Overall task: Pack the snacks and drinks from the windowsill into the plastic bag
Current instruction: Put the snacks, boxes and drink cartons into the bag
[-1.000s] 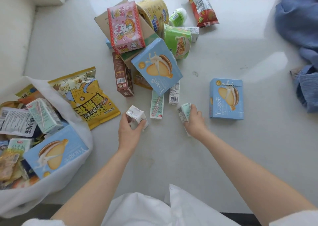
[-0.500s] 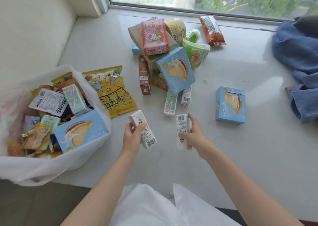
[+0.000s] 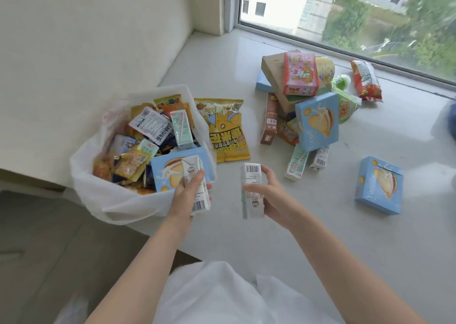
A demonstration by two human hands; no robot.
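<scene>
Over the white plastic bag's (image 3: 103,195) near rim, left hand (image 3: 187,195) grips a small white drink carton (image 3: 197,188); right hand (image 3: 271,198) grips another pale carton (image 3: 253,190) above the grey windowsill (image 3: 320,237), print blurred, possibly milk

- The lone blue biscuit box (image 3: 379,185), lying right of the hands, carries the brand "Yuoget" along its side.
- The same word runs down the blue box leaning on the pile (image 3: 317,124).
- The yellow popcorn bag (image 3: 225,132) beside the plastic bag (image 3: 103,195) shows "POPCORN" under large Chinese characters, upside down from this view.
- The carton in the left hand (image 3: 197,186) and the carton in the right hand (image 3: 253,190) bear barcodes and small print too fine to read.
</scene>
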